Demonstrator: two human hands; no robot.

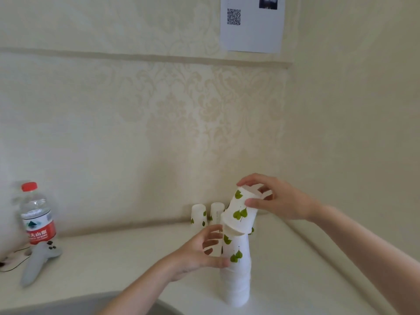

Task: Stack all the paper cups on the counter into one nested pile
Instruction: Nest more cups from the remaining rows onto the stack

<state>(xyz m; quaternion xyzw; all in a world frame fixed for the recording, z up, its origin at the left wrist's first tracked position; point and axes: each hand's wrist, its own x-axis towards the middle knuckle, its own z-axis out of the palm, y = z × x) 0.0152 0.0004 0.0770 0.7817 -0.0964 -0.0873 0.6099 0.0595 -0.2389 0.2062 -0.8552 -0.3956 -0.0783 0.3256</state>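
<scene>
A pile of upside-down white paper cups with green leaf prints (236, 278) stands on the pale counter (113, 258). My left hand (197, 253) grips the upper part of the pile from the left. My right hand (277, 201) holds one more inverted cup (241, 212) by its base, tilted, with its rim over the top of the pile. Two further inverted cups, one (198, 214) beside the other (216, 212), stand against the wall behind the pile.
A water bottle with a red cap and red label (36, 214) stands at the far left. A grey handheld controller (38, 260) lies in front of it with a thin cable. A grey curved rim (136, 298) shows at the bottom edge. Walls meet in a corner on the right.
</scene>
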